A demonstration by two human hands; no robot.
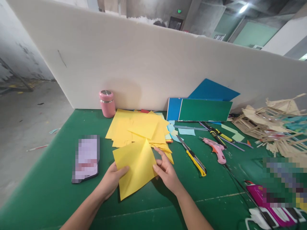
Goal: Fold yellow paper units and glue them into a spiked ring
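Observation:
A square sheet of yellow paper [135,171] with a crease down its middle is held above the table's front. My left hand [111,180] grips its left edge, thumb on top and fingers underneath. At the right edge, my right hand [166,171] pinches the sheet between thumb and fingers, its index finger partly raised. Just behind the held sheet lies a loose pile of yellow papers [136,124], some of them folded or creased. To the right of my right hand rests a yellow utility knife [195,161] with its blade out.
On the green table [62,153] stand a pink flask [107,103] and, nearer, a phone [86,158]. A pink glue gun [216,150], paper scraps, a power strip [275,210] and wooden sticks [259,124] occupy the right. Blue and green boards [205,110] lean against the white partition [148,64].

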